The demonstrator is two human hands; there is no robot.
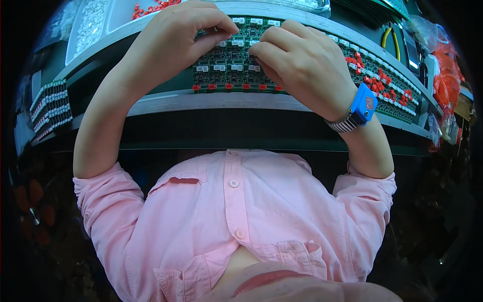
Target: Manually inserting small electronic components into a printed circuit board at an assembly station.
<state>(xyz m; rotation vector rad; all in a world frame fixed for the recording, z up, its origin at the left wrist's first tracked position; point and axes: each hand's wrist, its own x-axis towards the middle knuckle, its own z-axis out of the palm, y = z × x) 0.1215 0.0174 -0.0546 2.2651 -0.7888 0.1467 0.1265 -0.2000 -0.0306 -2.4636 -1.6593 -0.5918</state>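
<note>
Circuit board (pixel 227 78) is lying at upper centre of frame, seeming light, stiff, fragile, best held by its edges, while left hand (pixel 185 29) and right hand (pixel 308 56) are arching over it, grips I can't make out.

The green circuit boards (pixel 219 79) are faced with a slightly glossy laminate, roughened by small components. Hard plastic is suggested by the white connectors (pixel 236 67) and red connectors (pixel 357 59). The long rail (pixel 211 101) is made of smooth, satin grey metal. A blue plastic casing (pixel 362 104) is carried on a ribbed, metallic-looking band (pixel 343 125). Matt, creased cloth is seen in the pink shirt (pixel 186 221), and thin, crinkled, glossy plastic in the red bag (pixel 447 75).
</note>
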